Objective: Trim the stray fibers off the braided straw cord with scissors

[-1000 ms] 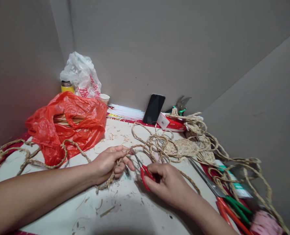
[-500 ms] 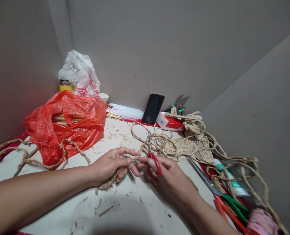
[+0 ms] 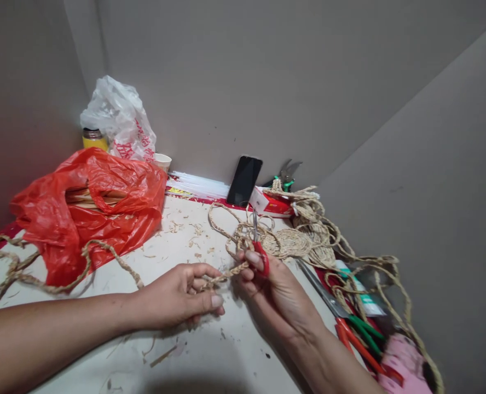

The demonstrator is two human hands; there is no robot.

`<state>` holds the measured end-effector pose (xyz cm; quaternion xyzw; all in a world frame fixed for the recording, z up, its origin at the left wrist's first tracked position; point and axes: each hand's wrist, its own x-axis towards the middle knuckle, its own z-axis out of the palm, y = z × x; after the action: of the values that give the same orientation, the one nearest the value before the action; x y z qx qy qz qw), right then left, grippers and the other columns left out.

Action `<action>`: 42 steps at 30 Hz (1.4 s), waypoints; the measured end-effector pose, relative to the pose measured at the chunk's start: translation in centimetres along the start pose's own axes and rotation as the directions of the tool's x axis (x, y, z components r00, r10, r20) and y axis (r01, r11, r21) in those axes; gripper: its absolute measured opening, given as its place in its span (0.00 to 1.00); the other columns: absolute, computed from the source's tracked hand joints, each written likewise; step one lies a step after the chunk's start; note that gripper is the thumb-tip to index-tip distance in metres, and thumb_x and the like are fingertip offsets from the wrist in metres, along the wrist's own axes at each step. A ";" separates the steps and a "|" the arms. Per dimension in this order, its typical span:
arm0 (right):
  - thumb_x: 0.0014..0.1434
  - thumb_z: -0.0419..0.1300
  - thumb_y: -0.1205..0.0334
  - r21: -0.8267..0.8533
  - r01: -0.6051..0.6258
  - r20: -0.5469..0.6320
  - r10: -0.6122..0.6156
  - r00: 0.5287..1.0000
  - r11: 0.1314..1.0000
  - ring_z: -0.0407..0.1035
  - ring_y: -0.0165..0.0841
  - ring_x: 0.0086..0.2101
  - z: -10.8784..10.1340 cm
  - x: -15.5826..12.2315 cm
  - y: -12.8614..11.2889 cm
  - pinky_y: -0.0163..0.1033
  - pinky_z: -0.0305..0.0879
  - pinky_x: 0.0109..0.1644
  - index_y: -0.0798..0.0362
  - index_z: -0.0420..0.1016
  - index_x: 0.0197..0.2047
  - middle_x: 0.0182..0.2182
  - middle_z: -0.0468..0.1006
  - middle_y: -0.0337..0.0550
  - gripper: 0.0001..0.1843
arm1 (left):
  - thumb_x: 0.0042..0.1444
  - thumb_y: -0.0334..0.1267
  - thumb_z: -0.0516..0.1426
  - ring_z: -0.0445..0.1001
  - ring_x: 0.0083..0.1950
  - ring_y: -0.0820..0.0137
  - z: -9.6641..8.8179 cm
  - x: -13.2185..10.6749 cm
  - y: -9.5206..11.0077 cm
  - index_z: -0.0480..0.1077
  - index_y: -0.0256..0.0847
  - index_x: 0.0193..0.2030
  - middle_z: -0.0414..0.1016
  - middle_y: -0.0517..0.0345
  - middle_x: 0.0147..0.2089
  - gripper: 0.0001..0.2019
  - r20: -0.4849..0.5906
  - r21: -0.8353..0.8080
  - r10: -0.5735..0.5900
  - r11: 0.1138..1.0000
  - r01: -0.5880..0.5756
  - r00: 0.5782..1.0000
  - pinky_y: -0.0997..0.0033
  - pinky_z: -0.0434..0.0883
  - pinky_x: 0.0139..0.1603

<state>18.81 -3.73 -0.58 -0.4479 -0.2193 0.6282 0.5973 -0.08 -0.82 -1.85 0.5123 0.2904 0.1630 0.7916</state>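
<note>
Between my hands runs a short span of braided straw rope [image 3: 229,273]. My left hand [image 3: 181,298] is closed round its lower part, thumb lying along the front. My right hand [image 3: 278,293] pinches the other end near the fingertips and also keeps hold of small red-handled scissors [image 3: 262,258]. Their blades point up and away from me, apart from the rope span; whether they are fully closed I cannot tell. Just beyond my right fingertips lie loose loops of rope and a flat coiled rope piece [image 3: 294,242].
A red plastic bag [image 3: 140,205] with straw stands left, rope [image 3: 89,262] trailing before it. A phone [image 3: 244,180] leans at the back beside a red box [image 3: 276,204]. Large shears [image 3: 364,342], a pink item [image 3: 407,364] and more rope lie right. Straw scraps litter the white tabletop [image 3: 194,355].
My hands have moved slightly apart, baring the rope span between them. The scissors have turned more upright. The whole view has shifted, so the background sits further left.
</note>
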 end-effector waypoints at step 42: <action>0.54 0.53 0.54 -0.873 0.272 0.292 0.013 0.956 -0.405 0.52 0.28 0.19 0.8 -3.3 -2.5 0.36 0.43 0.25 0.51 0.60 0.18 0.15 0.64 0.36 0.16 | 0.59 0.39 0.54 0.73 0.35 0.71 -0.5 0.2 0.0 0.73 0.37 0.39 0.77 0.56 0.34 0.09 -0.363 0.564 0.551 0.772 -0.293 0.752 0.73 0.68 0.37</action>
<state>19.14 -6.21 2.81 -0.6564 -0.7443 0.1230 0.0068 -0.28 -0.31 -2.05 0.6807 0.3917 0.3964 0.4754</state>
